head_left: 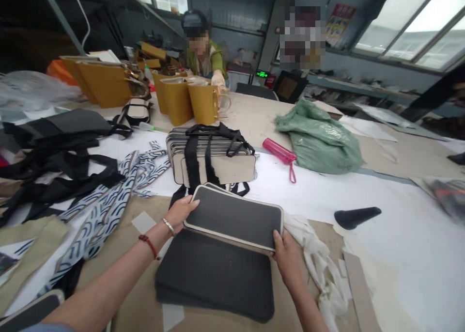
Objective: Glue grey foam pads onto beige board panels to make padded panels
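A dark grey rectangular panel (236, 218) with rounded corners and a pale edge is held level between my two hands. My left hand (182, 212) grips its left end, thumb on top. At the right corner my right hand (286, 252) pinches it, thumb on top as well. Another panel edge shows behind it, partly hidden. Below lies a stack of plain dark grey sheets (214, 278), slightly fanned. Just beyond stands a bundle of beige panels (232, 169) with dark edges and black straps.
A pink bottle (279, 150) and a green sack (323, 138) lie at the back right. A black cone-like object (358, 216) and white cloth (316, 254) are at right. Patterned strips (105, 215) cover the left. Across the table, a person (203, 51) touches mustard-coloured pieces (203, 102).
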The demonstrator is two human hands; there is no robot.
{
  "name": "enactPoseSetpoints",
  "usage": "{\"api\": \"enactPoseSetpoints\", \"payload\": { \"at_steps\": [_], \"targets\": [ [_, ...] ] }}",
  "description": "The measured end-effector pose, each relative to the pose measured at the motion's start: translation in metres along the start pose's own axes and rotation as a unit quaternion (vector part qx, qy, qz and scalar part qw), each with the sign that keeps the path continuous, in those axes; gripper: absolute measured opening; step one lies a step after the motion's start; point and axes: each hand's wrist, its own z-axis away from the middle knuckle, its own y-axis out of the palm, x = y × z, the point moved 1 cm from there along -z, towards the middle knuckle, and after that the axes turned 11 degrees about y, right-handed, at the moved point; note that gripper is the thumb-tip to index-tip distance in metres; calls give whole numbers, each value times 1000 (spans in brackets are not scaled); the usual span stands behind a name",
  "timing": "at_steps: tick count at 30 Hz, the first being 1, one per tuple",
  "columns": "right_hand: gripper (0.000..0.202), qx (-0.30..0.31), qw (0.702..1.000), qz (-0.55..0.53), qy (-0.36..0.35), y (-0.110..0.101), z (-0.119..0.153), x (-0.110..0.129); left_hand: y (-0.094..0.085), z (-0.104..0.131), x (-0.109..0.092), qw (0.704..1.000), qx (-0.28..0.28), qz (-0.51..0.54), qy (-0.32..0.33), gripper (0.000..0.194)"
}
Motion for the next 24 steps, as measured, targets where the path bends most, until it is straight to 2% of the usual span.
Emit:
{"api": "enactPoseSetpoints", "payload": {
  "at_steps": [3,7,24],
  "targets": [
    [30,27,997,-62,43,1,-3,2,1,-6,0,1000,4,-19,13,24],
    [29,23,995,-82,45,3,-6,2,1,-12,3,999,3,-38,30,29],
    [28,23,996,-59,56,5,-19,-8,6,-18,9,998,-28,-46,40,21]
  ]
}}
